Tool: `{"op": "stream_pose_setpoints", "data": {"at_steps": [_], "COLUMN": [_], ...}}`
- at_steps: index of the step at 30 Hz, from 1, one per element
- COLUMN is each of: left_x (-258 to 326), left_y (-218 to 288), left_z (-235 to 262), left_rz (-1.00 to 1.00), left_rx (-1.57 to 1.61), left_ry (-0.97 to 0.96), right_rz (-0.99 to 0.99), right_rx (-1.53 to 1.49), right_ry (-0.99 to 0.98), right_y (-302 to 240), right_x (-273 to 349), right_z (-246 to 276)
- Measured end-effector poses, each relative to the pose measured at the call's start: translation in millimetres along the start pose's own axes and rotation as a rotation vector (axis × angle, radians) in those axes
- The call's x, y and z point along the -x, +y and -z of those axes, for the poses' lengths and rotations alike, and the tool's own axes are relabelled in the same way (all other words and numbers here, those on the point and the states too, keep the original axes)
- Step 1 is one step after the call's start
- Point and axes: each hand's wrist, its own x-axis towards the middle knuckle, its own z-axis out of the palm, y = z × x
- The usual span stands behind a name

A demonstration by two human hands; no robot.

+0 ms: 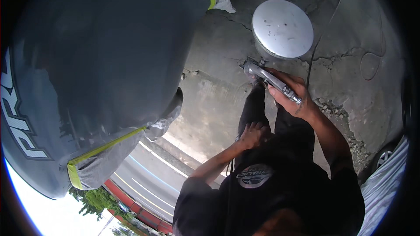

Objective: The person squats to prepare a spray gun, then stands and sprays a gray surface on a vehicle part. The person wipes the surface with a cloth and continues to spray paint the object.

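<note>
At right hand [292,92]: fist wrapped round a metal spray gun [269,79], nozzle over cracked concrete floor [218,100].
Left hand [253,133]: fingers spread, resting on dark trouser leg [253,107].
Beyond: round silver lid [282,29] just past the gun.
Blocking left: large dark masked car panel [96,61], yellow tape [105,147].

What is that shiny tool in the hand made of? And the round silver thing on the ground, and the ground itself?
The tool in the right hand looks like bare polished metal: silvery with bright glints. The round disc also seems to be metal, with a duller, speckled grey top and a finely ridged edge, though painted plastic is possible. The ground looks like rough, matt grey concrete, cracked and crumbling in places.
</note>
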Motion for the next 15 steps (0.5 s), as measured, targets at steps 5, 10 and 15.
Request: {"op": "stream_pose_setpoints", "data": {"at_steps": [5, 10, 15], "left_x": [37.6, 79.0, 92.9], "left_y": [28.0, 69.7, 46.8], "left_z": [8.8, -32.8, -109.3], "left_rz": [0.167, 0.649, 0.892], "left_rx": [-0.003, 0.785, 0.885], "left_ry": [-0.041, 0.19, 0.508], "right_rz": [0.081, 0.084, 0.092], "right_rx": [-0.043, -0.166, -0.218], "right_ry": [-0.043, -0.061, -0.045], "right_y": [15.1, 40.3, 68.2], "right_x": [-11.3, 1.5, 23.0], "right_z": [1.0, 6.5, 22.4]}}
